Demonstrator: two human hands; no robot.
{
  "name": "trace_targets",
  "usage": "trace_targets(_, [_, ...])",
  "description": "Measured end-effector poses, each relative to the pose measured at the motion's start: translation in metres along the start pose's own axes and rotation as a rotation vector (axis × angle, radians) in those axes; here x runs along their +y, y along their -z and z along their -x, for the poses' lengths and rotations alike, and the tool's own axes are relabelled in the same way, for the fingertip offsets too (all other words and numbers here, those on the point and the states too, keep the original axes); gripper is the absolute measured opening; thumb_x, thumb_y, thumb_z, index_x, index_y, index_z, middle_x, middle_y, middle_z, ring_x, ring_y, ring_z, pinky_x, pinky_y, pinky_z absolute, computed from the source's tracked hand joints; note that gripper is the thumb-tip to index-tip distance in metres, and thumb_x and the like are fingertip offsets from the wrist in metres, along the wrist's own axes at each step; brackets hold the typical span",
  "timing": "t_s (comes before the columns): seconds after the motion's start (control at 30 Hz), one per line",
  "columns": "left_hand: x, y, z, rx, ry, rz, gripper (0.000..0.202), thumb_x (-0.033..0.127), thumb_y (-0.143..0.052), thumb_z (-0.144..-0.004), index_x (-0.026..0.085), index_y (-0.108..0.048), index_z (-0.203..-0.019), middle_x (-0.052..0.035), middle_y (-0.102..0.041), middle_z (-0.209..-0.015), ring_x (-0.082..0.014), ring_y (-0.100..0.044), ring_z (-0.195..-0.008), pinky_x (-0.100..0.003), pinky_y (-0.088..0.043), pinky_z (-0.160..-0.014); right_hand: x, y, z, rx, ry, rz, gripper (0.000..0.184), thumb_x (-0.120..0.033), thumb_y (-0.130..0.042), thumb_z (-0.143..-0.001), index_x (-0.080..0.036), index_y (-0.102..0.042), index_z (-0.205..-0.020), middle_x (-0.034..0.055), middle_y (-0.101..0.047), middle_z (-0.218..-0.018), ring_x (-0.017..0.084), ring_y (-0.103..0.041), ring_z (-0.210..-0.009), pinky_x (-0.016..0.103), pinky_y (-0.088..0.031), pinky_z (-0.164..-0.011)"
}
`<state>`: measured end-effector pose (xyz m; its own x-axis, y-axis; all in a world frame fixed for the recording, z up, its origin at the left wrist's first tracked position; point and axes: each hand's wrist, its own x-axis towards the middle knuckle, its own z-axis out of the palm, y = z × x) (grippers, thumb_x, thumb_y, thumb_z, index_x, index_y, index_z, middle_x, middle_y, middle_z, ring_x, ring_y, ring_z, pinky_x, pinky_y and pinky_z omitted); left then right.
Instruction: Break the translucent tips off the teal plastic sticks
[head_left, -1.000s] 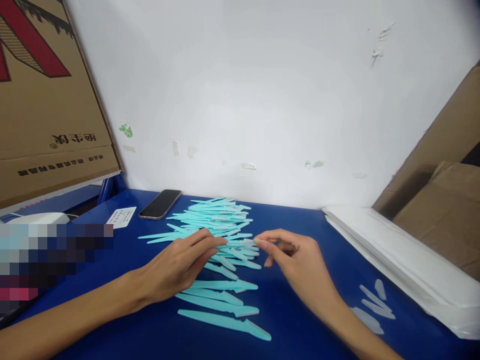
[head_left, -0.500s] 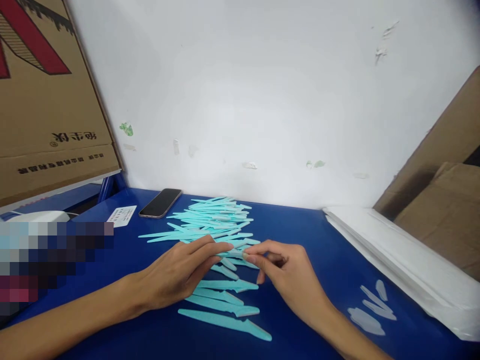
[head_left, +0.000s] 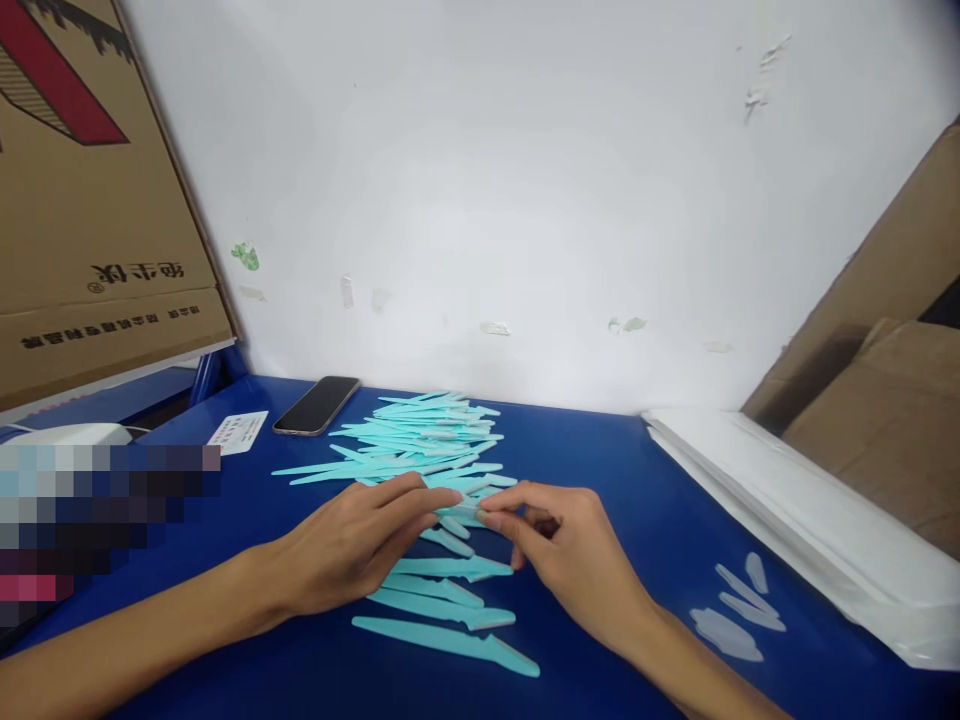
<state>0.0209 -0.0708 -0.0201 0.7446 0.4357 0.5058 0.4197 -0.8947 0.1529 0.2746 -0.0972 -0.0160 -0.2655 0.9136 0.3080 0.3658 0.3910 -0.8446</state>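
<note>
Over a pile of turquoise eyebrow razors point(head_left: 431, 435), my two hands meet at the fingertips. My left hand point(head_left: 360, 540) is closed, its thumb and fingers pinching one eyebrow razor by the handle, mostly hidden under the fingers. From the other side, my right hand point(head_left: 566, 535) pinches the blade end of that razor between thumb and index finger. Whether a clear cover sits between those fingers I cannot make out. Closer to me, several razors lie in a loose column, the nearest razor point(head_left: 442, 645) with its blade end pointing right.
Translucent small pieces point(head_left: 727, 632), like blade covers, lie on the blue table point(head_left: 600, 650) at right. White sheets or bags point(head_left: 795, 520) line the right edge. A phone point(head_left: 318, 405) and a printed card point(head_left: 238, 432) lie back left. Cardboard boxes point(head_left: 97, 220) flank the white wall.
The view has shifted slightly, moving everything a little left. Both hands stay at the same razor, with the right fingertips marginally nearer the left ones.
</note>
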Motion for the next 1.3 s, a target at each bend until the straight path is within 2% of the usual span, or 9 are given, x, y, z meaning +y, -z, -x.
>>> trace_targets(0.17, [-0.005, 0.003, -0.005, 0.002, 0.076, 0.005, 0.029, 0.015, -0.041, -0.106, 0.024, -0.049, -0.133, -0.0057, -0.059, -0.103, -0.0144, -0.056, -0.078, -0.024, -0.045, -0.066, 0.0, 0.005, -0.003, 0.054, 0.0, 0.09, 0.021, -0.038, -0.062, -0.097, -0.027, -0.076, -0.107, -0.0014, -0.076, -0.083, 0.013, -0.064, -0.054, 0.024, -0.047, -0.054])
trace_targets(0.27, [-0.014, 0.002, -0.004, -0.03, 0.124, -0.028, 0.035, 0.011, -0.037, -0.106, 0.023, -0.048, -0.137, -0.0083, -0.057, -0.112, -0.016, -0.058, -0.087, -0.026, -0.048, -0.073, 0.002, 0.013, -0.005, 0.06, -0.001, 0.21, 0.023, -0.04, -0.058, -0.099, -0.028, -0.072, -0.113, -0.0028, -0.074, -0.078, 0.014, -0.06, -0.052, 0.026, -0.045, -0.054])
trace_targets(0.4, [-0.025, 0.0, -0.001, -0.09, 0.201, -0.085, 0.042, 0.012, -0.033, -0.106, 0.025, -0.044, -0.144, -0.0116, -0.052, -0.125, -0.02, -0.059, -0.103, -0.031, -0.052, -0.083, 0.0, 0.025, -0.005, -0.106, 0.067, 0.403, 0.021, -0.037, -0.058, -0.101, -0.029, -0.075, -0.094, -0.004, -0.074, -0.078, 0.014, -0.061, -0.061, 0.027, -0.042, -0.06])
trace_targets(0.47, [-0.027, 0.0, 0.0, -0.08, 0.192, -0.1, 0.042, 0.015, -0.036, -0.106, 0.026, -0.043, -0.145, -0.0118, -0.052, -0.128, -0.024, -0.055, -0.115, -0.037, -0.052, -0.092, -0.003, 0.027, -0.003, -0.217, 0.084, 0.417, 0.021, -0.041, -0.062, -0.099, -0.029, -0.076, -0.089, -0.0047, -0.075, -0.08, 0.014, -0.063, -0.065, 0.027, -0.041, -0.061])
trace_targets(0.53, [-0.026, 0.001, 0.0, -0.07, 0.171, -0.093, 0.04, 0.016, -0.037, -0.106, 0.027, -0.045, -0.143, -0.0117, -0.052, -0.128, -0.0252, -0.053, -0.118, -0.039, -0.051, -0.095, -0.004, 0.027, -0.002, -0.297, 0.096, 0.43, 0.019, -0.046, -0.069, -0.094, -0.029, -0.076, -0.089, -0.0054, -0.074, -0.082, 0.013, -0.062, -0.065, 0.026, -0.039, -0.059])
trace_targets(0.63, [-0.02, 0.003, -0.002, -0.064, 0.134, -0.066, 0.036, 0.014, -0.038, -0.105, 0.025, -0.05, -0.138, -0.0115, -0.053, -0.124, -0.0241, -0.053, -0.114, -0.039, -0.049, -0.095, -0.003, 0.024, 0.0, -0.354, 0.131, 0.489, 0.018, -0.047, -0.075, -0.089, -0.029, -0.074, -0.092, -0.0056, -0.072, -0.087, 0.012, -0.06, -0.065, 0.025, -0.036, -0.058])
trace_targets(0.8, [-0.007, 0.009, -0.006, -0.118, 0.046, -0.036, 0.033, 0.011, -0.041, -0.104, 0.022, -0.054, -0.132, -0.0096, -0.058, -0.112, -0.0226, -0.054, -0.1, -0.037, -0.047, -0.087, 0.001, 0.023, -0.001, -0.374, 0.161, 0.52, 0.014, -0.04, -0.068, -0.096, -0.027, -0.07, -0.095, -0.0045, -0.069, -0.086, 0.013, -0.06, -0.069, 0.025, -0.037, -0.06])
trace_targets(1.03, [0.003, 0.013, -0.008, -0.247, 0.001, -0.01, 0.017, 0.027, -0.056, -0.102, 0.02, -0.066, -0.115, -0.0073, -0.063, -0.097, -0.0223, -0.054, -0.09, -0.037, -0.046, -0.084, 0.002, 0.026, -0.002, -0.351, 0.207, 0.543, 0.017, -0.034, -0.059, -0.103, -0.025, -0.067, -0.091, -0.0045, -0.071, -0.09, 0.014, -0.064, -0.075, 0.026, -0.038, -0.064])
trace_targets(1.3, [-0.003, 0.008, -0.008, -0.203, -0.019, -0.046, 0.017, 0.019, -0.047, -0.106, 0.019, -0.064, -0.109, -0.0049, -0.063, -0.085, -0.0204, -0.053, -0.082, -0.034, -0.043, -0.079, -0.005, 0.026, -0.004, -0.25, 0.194, 0.564, 0.023, -0.04, -0.056, -0.103, -0.026, -0.07, -0.093, -0.0032, -0.074, -0.087, 0.016, -0.067, -0.074, 0.026, -0.041, -0.064])
